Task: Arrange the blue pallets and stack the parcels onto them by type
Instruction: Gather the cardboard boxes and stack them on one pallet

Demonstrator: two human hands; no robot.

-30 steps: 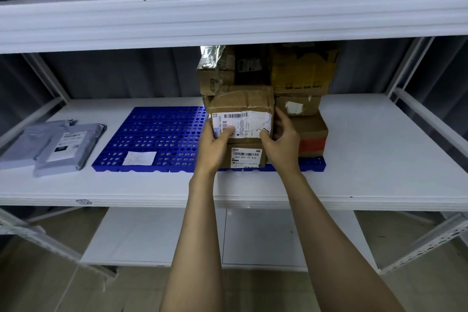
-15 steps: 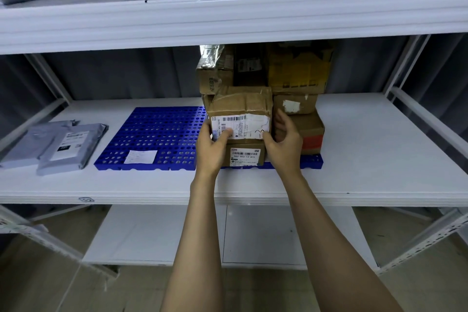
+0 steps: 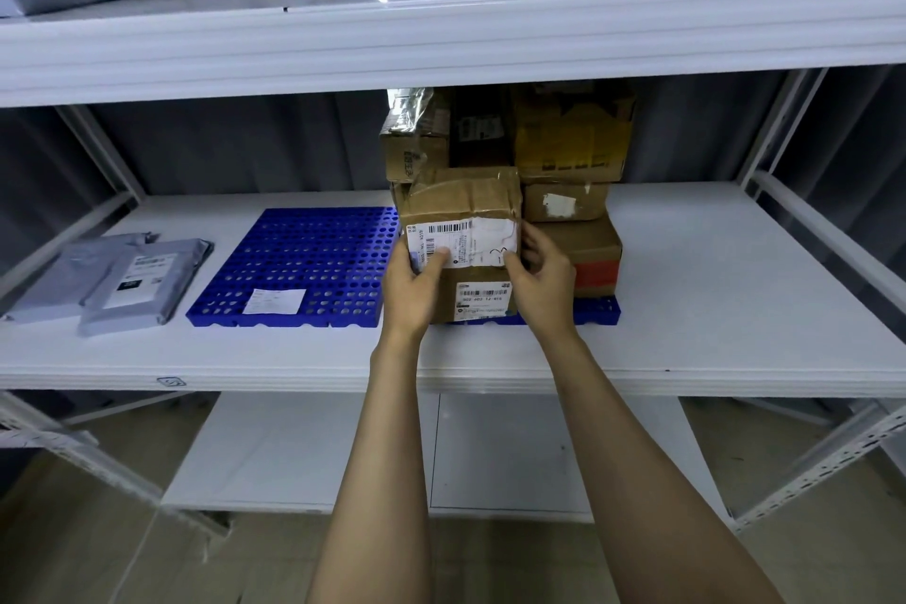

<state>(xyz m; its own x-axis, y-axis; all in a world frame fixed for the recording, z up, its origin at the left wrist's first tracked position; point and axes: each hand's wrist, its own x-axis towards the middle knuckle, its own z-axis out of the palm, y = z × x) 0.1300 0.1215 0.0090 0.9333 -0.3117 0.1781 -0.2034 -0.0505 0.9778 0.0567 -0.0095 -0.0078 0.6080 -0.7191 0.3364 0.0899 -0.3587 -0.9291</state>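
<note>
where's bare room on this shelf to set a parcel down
Free: the left pallet, bare but for a paper slip, and the shelf right of the boxes. Crowded: the right pallet, stacked high, with left hand and right hand on the front box; grey bags at the left end.

hands [image 3: 483, 282] grip labelled box [image 3: 461, 221] | stacked on pallet [image 3: 595, 311]

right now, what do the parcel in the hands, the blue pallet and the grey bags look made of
Parcel: brown cardboard, matte, with creased, dented corners. Blue pallet: probably moulded rigid plastic, uniform colour, round holes. Grey bags: likely thin plastic film, soft wrinkles, faint sheen.
</note>
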